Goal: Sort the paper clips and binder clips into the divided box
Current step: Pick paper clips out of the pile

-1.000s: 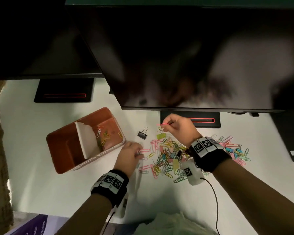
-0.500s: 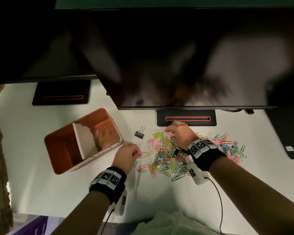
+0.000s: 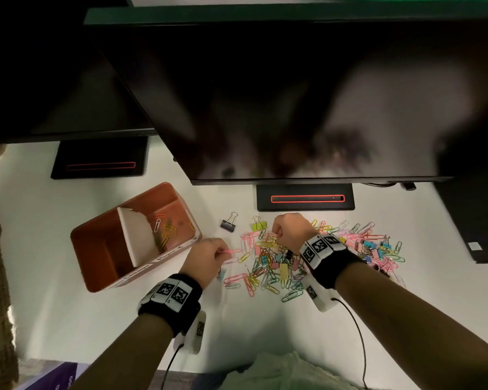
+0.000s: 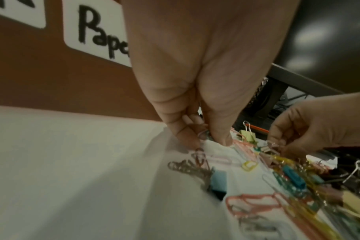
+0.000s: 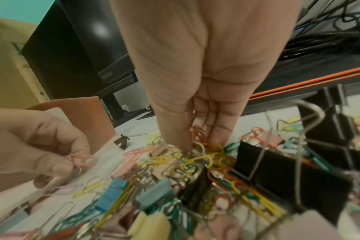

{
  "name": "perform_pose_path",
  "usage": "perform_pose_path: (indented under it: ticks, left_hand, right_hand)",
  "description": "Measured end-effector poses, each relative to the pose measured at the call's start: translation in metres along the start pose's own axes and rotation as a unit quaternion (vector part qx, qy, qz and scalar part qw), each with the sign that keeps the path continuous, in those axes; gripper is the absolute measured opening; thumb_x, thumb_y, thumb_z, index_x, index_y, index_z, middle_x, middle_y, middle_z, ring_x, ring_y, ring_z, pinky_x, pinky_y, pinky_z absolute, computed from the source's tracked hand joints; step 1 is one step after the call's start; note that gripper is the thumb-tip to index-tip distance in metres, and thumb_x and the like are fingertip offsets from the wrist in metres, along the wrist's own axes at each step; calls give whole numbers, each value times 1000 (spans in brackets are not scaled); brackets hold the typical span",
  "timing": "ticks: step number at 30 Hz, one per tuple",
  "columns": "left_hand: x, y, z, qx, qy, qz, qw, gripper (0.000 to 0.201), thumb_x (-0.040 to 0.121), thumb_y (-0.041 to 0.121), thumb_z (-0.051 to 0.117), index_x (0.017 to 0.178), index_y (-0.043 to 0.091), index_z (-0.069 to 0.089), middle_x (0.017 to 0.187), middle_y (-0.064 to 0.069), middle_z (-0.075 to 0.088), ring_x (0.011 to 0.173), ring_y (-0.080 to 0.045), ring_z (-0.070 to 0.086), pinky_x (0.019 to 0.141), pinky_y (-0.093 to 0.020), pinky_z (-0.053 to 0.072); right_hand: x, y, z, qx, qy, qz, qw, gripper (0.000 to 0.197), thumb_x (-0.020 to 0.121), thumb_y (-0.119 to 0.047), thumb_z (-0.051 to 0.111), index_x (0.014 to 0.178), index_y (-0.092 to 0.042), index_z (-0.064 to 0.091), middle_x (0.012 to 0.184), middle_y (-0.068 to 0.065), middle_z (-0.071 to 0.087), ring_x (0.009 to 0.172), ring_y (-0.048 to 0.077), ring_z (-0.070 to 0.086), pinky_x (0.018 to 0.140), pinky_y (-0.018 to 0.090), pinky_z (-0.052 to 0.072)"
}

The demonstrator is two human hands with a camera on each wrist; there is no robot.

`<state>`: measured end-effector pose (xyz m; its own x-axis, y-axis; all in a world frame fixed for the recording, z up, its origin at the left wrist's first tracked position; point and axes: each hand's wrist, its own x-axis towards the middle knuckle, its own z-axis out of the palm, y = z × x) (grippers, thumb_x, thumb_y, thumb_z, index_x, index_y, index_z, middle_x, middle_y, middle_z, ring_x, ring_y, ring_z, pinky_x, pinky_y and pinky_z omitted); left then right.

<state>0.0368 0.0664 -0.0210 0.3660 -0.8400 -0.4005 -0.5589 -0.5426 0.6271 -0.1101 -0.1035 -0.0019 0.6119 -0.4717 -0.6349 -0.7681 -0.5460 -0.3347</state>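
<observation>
An orange divided box (image 3: 102,257) stands at the left, with a white divider (image 3: 137,237) and several paper clips (image 3: 166,230) in its far compartment. A mixed pile of coloured paper clips and binder clips (image 3: 276,266) lies right of it. My left hand (image 3: 223,253) pinches a pink paper clip (image 3: 233,251) at the pile's left edge, also seen in the right wrist view (image 5: 80,160). My right hand (image 3: 275,234) reaches down into the pile's far side. Its thumb and fingers (image 5: 197,144) pinch an orange paper clip (image 5: 198,133). A black binder clip (image 3: 228,224) sits apart from the pile.
Dark monitors overhang the white desk; their black stand bases (image 3: 304,197) (image 3: 99,164) sit behind the box and pile. A dark flat object (image 3: 476,220) lies at the right edge. The box's near wall carries a label reading "Pape" (image 4: 97,37). Large black binder clips (image 5: 277,170) lie under my right wrist.
My right hand came down from holding a pink clip above the desk into the pile's far side. My left hand closed on a pink clip at the pile's left edge.
</observation>
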Motion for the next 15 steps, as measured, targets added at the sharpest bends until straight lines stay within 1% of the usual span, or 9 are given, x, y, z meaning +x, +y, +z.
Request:
perform_pose_path:
  ticks: [2,3,5,7,8,10,12,13,15]
  left_hand:
    - [-6,6,-6,-18,6,9,1000,6,83,14,66,77,14,64,61,11,52,58,-3,48,54,-12,33]
    - [-11,10,-10,-28,13,17,999,8,82,14,67,75,17,63,61,11,54,57,-3,49,55,-12,34]
    - [-21,16,-22,-66,29,34,997,12,82,14,68,73,21,61,65,5,59,59,-6,53,58,-16,40]
    - [-31,18,-39,-106,56,41,992,10,82,14,68,75,19,63,70,-1,65,65,-15,59,63,-25,47]
    - [-36,18,-49,-119,78,37,989,8,82,15,68,76,19,64,73,-1,67,68,-17,62,65,-27,48]
    - [-45,15,-72,-146,121,15,982,6,82,15,68,78,18,65,77,0,69,72,-13,63,67,-23,49]
    - [-50,8,-94,-168,158,-16,973,5,82,15,68,78,17,65,75,0,69,70,-9,62,65,-16,47]
    - [-50,3,-103,-165,176,-35,970,6,82,15,68,78,18,65,73,0,69,67,-9,62,64,-17,47]
    - [-45,-10,-115,-158,209,-73,962,8,80,14,69,75,18,64,70,-1,68,62,-9,60,66,-23,49]
  right_hand:
    - [-3,1,-1,10,10,-2,1000,25,87,-4,53,106,-9,67,108,6,68,99,20,61,86,28,52]
    - [-6,2,-1,19,20,-4,1000,25,87,-5,53,106,-10,67,108,5,68,98,19,61,84,25,51]
    - [-15,3,-6,38,44,-8,998,24,87,-6,54,105,-12,67,106,3,68,96,16,62,82,23,51]
    - [-27,-2,-15,54,75,-27,995,22,87,-7,56,104,-13,67,102,0,69,94,14,63,83,24,53]
    - [-33,-8,-21,61,90,-42,993,21,87,-8,56,104,-14,67,100,-1,69,92,13,63,83,23,52]
    - [-42,-29,-32,69,124,-92,986,19,85,-9,58,100,-14,69,96,0,70,87,13,63,82,24,52]
    - [-44,-60,-40,82,154,-146,974,18,81,-8,60,94,-14,71,91,2,71,82,14,64,82,26,52]
    - [-42,-79,-41,98,163,-169,967,17,80,-7,61,92,-14,71,87,1,70,78,14,63,80,24,51]
    - [-34,-117,-40,139,168,-213,952,15,78,-6,63,88,-13,72,78,-1,66,70,11,58,70,15,47]
